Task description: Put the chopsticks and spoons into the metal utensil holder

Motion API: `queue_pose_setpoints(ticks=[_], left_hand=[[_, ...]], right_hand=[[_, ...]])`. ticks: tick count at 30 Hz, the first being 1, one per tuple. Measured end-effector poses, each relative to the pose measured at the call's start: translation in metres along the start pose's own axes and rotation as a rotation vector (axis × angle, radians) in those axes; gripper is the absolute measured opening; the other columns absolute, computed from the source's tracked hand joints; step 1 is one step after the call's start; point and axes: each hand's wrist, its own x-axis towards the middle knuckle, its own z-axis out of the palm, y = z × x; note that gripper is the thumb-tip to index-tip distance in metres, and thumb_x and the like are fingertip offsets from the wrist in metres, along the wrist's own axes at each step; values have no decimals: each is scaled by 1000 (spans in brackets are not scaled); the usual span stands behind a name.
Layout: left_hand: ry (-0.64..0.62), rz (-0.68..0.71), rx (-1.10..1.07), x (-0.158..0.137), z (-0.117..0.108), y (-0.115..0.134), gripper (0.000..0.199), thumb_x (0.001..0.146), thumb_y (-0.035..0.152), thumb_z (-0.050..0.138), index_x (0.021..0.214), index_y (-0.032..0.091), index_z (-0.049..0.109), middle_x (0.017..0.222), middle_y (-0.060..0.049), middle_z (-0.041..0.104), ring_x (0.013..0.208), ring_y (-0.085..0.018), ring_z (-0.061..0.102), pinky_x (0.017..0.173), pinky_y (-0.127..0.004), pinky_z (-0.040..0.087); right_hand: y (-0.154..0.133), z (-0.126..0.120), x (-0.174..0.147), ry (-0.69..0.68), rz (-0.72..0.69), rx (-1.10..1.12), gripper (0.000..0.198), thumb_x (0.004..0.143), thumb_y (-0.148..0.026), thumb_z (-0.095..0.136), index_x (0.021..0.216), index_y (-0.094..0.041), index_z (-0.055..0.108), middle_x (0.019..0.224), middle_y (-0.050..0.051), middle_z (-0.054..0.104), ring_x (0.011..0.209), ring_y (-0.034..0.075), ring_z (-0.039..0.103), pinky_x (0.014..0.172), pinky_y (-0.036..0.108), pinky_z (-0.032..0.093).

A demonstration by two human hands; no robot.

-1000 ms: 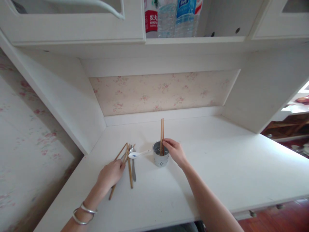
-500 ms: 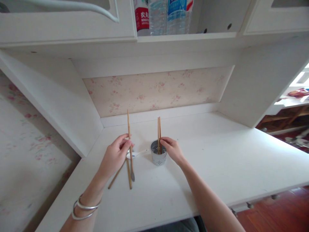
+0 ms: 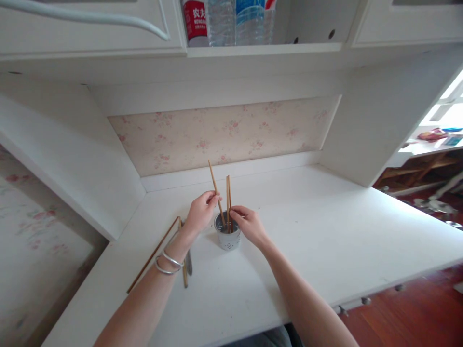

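Our left grip (image 3: 199, 211) is pinching a slanted chopstick (image 3: 212, 176), its end inside the cup (image 3: 229, 241) below; our right grip (image 3: 250, 227) is pinching upright chopsticks (image 3: 227, 193); we should be straightening gently.

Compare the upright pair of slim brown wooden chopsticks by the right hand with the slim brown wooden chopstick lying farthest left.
Pose: the upright wooden pair stands nearly vertical in the round grey perforated cup; the lying wooden chopstick rests slantwise on the white counter.
Contact: the right hand touches the upright wooden pair; neither hand holds the lying wooden chopstick.
Shared: both are slim, straight and brown.
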Motion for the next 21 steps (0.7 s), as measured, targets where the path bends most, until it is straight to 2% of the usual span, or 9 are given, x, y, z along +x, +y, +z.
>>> queue_pose_setpoints(ticks=[5, 11, 17, 21], left_hand=[[-114, -54, 59, -7, 14, -20, 27, 84, 37, 53, 96, 17, 68, 100, -8, 71, 89, -19, 65, 83, -30, 48], [-162, -17, 99, -14, 16, -19, 28, 85, 36, 50, 94, 17, 69, 102, -8, 70, 94, -20, 63, 87, -32, 47], [-129, -30, 53, -20, 13, -23, 30, 87, 37, 49, 95, 18, 70, 106, -8, 68, 101, -20, 61, 94, -34, 44], [-71, -126, -125, -39, 10, -20, 40, 86, 44, 51, 113, 16, 61, 121, -11, 61, 110, -21, 57, 95, -35, 44]], right_hand=[[-1, 0, 0, 4, -17, -18, 24, 83, -32, 52, 93, -21, 71, 87, 2, 72, 78, 16, 64, 73, 27, 48], [-1, -1, -1, -7, -16, -21, 25, 83, -34, 52, 94, -22, 71, 91, 2, 72, 82, 17, 64, 76, 28, 49], [1, -1, 0, 3, -39, -38, 27, 84, -34, 52, 100, -23, 71, 99, 3, 71, 92, 19, 64, 86, 32, 48], [2, -2, 0, -5, -23, -35, 31, 86, -38, 50, 104, -23, 70, 102, 4, 71, 94, 19, 64, 86, 32, 48]])
